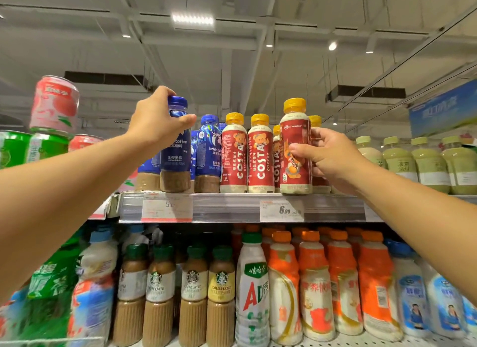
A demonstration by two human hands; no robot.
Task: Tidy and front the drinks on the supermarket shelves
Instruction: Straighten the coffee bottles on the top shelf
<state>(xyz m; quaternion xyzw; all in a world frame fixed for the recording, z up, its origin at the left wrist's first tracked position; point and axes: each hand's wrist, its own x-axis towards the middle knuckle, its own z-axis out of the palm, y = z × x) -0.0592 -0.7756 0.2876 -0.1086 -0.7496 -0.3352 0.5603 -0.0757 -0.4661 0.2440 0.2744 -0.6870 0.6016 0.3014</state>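
Pink and green cans [53, 119] sit stacked at the far left of the top shelf [232, 207], the pink one tilted on top of the green ones. Just to their right, your left hand [154, 122] reaches up and wraps around the neck and shoulder of a blue Luckin coffee bottle [176, 150], fingers curled behind its blue cap and thumb pressed across the front; the bottle stands upright at the shelf's front edge, above a white price tag [167, 207] reading 5.90. More blue bottles [207, 153] stand beside and behind it. Next come two red Costa bottles [246, 155] with yellow caps, upright and touching, labels facing forward. Right of them, your right hand [327, 153] clamps a third red Costa bottle [295, 145], thumb on the front of the label and fingers curled round the back; its label is turned sideways, it rides higher than its neighbours, and its base sits at the front lip above the 6.90 price tag [281, 210]. Pale green bottles [418, 163] line the shelf further right. Below, the lower shelf holds Starbucks latte bottles [192, 295], a white AD bottle [252, 290] and orange-and-white bottles [346, 282].
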